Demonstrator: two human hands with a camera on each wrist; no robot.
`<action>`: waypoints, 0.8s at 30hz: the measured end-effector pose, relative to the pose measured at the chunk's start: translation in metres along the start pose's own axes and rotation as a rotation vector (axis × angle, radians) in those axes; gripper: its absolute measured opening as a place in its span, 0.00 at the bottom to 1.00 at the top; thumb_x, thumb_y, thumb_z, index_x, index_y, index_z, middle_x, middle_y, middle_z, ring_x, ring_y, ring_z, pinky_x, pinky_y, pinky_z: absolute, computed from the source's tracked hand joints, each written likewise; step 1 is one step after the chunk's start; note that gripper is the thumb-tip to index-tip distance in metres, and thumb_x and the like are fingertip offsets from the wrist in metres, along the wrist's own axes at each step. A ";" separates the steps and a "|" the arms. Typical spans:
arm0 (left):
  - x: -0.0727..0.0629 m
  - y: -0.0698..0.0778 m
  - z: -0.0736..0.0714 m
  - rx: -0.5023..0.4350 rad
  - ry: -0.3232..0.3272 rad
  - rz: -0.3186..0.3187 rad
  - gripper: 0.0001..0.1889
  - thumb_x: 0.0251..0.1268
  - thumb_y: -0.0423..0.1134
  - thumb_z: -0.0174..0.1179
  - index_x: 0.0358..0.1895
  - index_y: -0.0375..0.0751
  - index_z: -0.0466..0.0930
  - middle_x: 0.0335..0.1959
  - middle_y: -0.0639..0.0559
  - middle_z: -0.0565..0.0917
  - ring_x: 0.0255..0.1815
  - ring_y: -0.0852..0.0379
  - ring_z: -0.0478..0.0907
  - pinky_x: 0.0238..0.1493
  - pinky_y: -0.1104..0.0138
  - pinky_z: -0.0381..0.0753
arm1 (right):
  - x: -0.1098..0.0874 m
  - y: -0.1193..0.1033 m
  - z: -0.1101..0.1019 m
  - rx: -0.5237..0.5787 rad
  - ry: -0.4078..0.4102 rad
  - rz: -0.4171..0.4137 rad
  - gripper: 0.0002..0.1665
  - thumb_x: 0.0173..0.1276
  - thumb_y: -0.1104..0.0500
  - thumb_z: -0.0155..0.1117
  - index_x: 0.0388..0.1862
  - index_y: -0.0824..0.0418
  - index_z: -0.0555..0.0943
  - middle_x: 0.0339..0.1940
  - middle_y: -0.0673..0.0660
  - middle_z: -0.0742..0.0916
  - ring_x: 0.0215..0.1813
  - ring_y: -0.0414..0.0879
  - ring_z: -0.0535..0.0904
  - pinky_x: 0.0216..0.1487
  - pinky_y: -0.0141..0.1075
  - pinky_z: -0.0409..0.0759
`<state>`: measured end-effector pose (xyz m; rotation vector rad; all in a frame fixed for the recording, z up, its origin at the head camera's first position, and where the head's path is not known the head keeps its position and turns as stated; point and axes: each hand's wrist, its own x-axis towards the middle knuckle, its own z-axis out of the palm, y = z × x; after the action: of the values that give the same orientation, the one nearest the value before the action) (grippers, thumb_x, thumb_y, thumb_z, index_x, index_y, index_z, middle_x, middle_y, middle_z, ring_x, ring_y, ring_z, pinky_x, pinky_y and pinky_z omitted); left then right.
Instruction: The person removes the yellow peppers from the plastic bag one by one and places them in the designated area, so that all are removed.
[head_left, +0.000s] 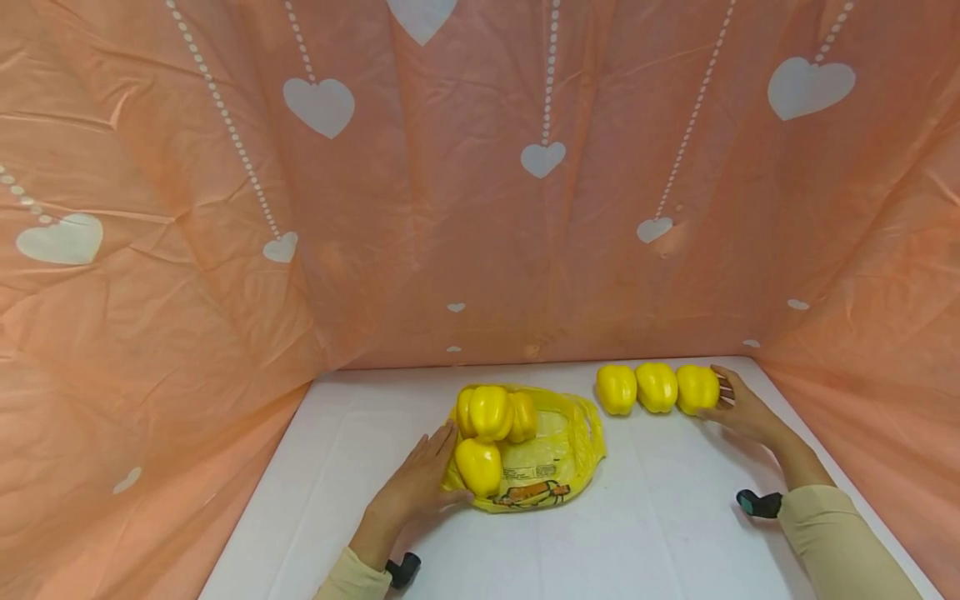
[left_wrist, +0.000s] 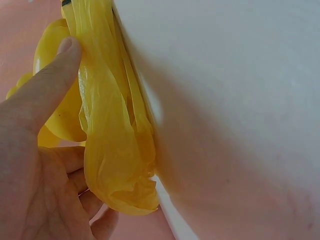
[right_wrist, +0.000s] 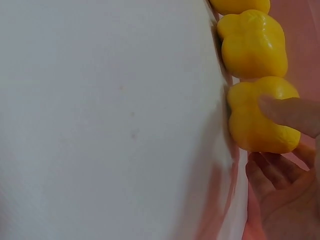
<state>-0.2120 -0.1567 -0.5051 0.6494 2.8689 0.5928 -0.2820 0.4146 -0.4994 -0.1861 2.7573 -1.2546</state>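
Three yellow bell peppers stand in a row at the back right of the table. My right hand (head_left: 738, 408) holds the rightmost pepper (head_left: 697, 389), thumb on its near side and fingers at its right side. In the right wrist view, the thumb overlaps this pepper (right_wrist: 250, 122). A yellow plastic bag (head_left: 581, 442) lies spread near the middle, with several yellow bell peppers (head_left: 478, 467) on its left part. My left hand (head_left: 420, 475) rests against the bag's left edge with fairly straight fingers. Its thumb touches the bunched plastic (left_wrist: 110, 125) in the left wrist view.
The white table (head_left: 630, 533) ends at a peach curtain (head_left: 480, 250) with white hearts, which encloses the back and both sides. The other two row peppers, the middle one (head_left: 656, 387) and the left one (head_left: 617, 390), stand close beside the held one.
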 end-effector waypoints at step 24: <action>0.001 0.000 0.002 -0.005 0.005 -0.006 0.59 0.64 0.58 0.76 0.85 0.28 0.52 0.88 0.36 0.52 0.89 0.41 0.50 0.89 0.47 0.49 | -0.011 -0.010 -0.001 -0.030 0.067 -0.022 0.63 0.75 0.54 0.73 0.86 0.75 0.39 0.80 0.88 0.53 0.76 0.89 0.53 0.73 0.81 0.59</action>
<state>-0.2127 -0.1555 -0.5067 0.6399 2.8719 0.6015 -0.2706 0.4105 -0.4909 -0.1806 2.8392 -1.2474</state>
